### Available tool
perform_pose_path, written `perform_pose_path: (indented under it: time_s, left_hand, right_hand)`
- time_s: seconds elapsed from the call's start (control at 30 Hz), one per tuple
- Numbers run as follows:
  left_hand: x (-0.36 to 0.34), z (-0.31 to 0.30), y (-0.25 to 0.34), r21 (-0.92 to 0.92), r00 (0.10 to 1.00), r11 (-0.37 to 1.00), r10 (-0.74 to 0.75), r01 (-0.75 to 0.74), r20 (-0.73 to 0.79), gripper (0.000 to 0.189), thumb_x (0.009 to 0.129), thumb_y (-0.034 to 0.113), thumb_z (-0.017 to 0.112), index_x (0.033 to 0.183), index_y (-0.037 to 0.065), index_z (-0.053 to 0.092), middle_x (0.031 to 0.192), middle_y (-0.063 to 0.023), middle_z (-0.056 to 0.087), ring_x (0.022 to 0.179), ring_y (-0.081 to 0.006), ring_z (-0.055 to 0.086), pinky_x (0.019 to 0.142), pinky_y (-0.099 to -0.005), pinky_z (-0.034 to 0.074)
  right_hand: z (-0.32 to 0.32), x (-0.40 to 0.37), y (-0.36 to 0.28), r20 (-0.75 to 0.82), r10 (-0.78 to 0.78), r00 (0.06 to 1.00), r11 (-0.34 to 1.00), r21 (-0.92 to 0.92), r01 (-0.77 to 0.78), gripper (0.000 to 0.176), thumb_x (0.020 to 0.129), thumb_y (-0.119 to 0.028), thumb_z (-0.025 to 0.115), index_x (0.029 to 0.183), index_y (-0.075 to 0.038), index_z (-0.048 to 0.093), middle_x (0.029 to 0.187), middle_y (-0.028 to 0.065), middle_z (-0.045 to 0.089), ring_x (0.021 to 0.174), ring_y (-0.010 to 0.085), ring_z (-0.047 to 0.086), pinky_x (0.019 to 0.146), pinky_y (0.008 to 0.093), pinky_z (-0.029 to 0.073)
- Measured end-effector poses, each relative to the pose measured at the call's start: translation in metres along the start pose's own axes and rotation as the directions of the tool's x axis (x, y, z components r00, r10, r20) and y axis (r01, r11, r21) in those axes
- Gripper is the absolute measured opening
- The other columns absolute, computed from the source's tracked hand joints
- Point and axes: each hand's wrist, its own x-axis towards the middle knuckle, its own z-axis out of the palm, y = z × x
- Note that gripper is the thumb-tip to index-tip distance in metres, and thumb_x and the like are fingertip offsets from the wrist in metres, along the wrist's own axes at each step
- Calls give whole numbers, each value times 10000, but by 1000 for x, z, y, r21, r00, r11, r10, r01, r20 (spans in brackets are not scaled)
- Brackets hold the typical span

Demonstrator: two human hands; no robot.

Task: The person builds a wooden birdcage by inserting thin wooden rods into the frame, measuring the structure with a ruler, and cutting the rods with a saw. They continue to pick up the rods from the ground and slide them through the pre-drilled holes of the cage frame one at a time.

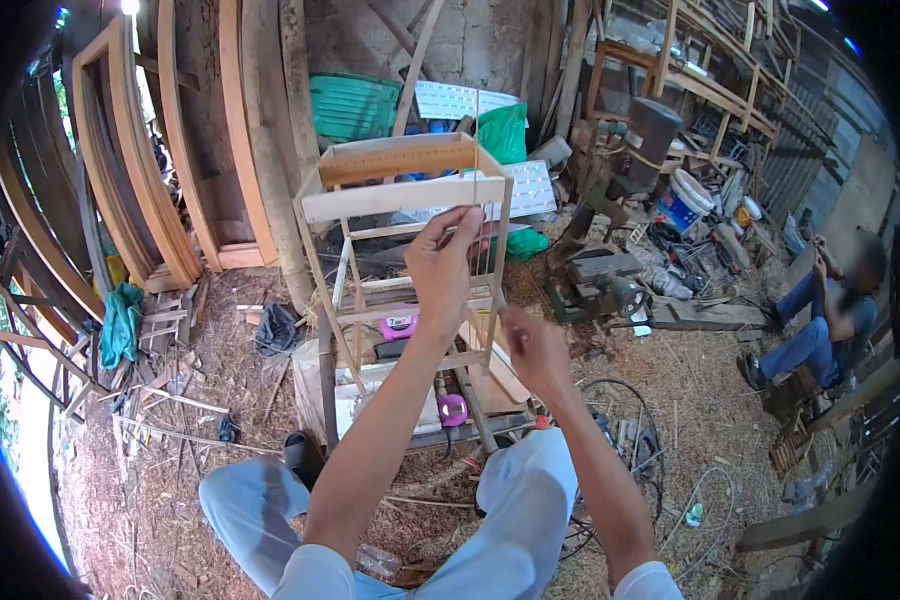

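A light wooden frame with slender legs and cross rails stands in front of me. At its top front rail, my left hand is closed, thumb and fingertips pinched by a thin upright strand, which rises above the rail. Whether it is cord or a thin stick, I cannot tell. Lower and to the right, my right hand is curled beside the frame's right front leg, its fingers smeared by motion. Two pink things lie under the frame, one of them marked with a 7.
Tall wooden door frames lean at the left. Behind the workpiece are a green crate and a green bag. A bucket stands among clutter; a person sits at the right. Shavings and a black cable cover the ground.
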Motion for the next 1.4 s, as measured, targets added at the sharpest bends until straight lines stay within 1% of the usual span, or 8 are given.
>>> perform_pose_path:
  time_s: [0.07,0.13,0.27,0.3,0.37,0.5,1.03,1.4]
  left_hand:
    - [3,1,-13,-47,1000,999,25,-25,18,216,884,117,663,1053,-17,653,934,-101,685,852,-188,682,742,-283,543]
    - [-22,2,7,-37,1000,999,-3,3,12,215,890,111,655,1057,-24,650,942,-97,680,850,-171,672,742,-275,541]
    - [-26,-1,-2,-64,999,998,30,-29,19,219,895,105,649,1057,-43,643,946,-94,671,850,-150,655,767,-266,536]
    - [-27,-1,-5,-97,999,995,31,-28,27,219,893,105,652,1055,-42,644,940,-90,670,846,-146,652,773,-262,534]
    - [-32,8,1,-101,999,994,32,-36,-38,198,891,93,652,1042,-35,656,917,-77,673,826,-125,645,758,-250,525]
    - [-30,8,-6,-59,996,995,81,-82,-28,183,885,86,656,1031,-24,661,913,-78,680,800,-127,655,718,-244,520]
    - [-21,4,-16,-45,992,991,129,-129,-2,219,887,108,660,1058,-29,650,919,-66,671,800,-129,650,723,-253,515]
    - [-21,7,-19,-35,996,996,87,-88,-27,215,896,128,657,1047,-24,652,914,-77,673,802,-128,650,710,-257,526]
  right_hand:
    - [-27,17,-22,-423,-268,866,956,-225,186,164,812,-69,688,975,-56,675,859,104,652,783,233,615,682,354,497]
    - [-73,9,-84,-406,-581,706,802,-435,410,179,765,-12,651,931,-78,649,897,80,631,834,269,606,688,377,502]
    - [-108,51,-152,55,-929,366,249,-640,727,200,685,-80,659,884,-104,665,1001,19,640,1019,204,561,889,341,456]
    - [-112,62,-156,56,-929,365,248,-637,730,200,685,-80,659,884,-104,665,1001,19,640,1019,204,561,889,341,456]
    - [-116,79,-166,362,-857,367,57,-640,766,169,690,-105,665,859,-115,669,1013,24,637,1098,190,527,987,334,407]
    - [-125,86,-166,491,-760,426,42,-616,786,133,702,-105,664,834,-116,656,958,14,635,1076,200,562,1026,338,389]
    - [-121,102,-163,605,-735,306,-81,-526,846,129,679,-98,681,785,-73,612,887,45,590,965,204,560,938,351,398]
    - [-121,96,-163,612,-705,359,-77,-569,819,145,708,-165,717,804,-103,628,920,26,580,1022,186,534,938,357,374]
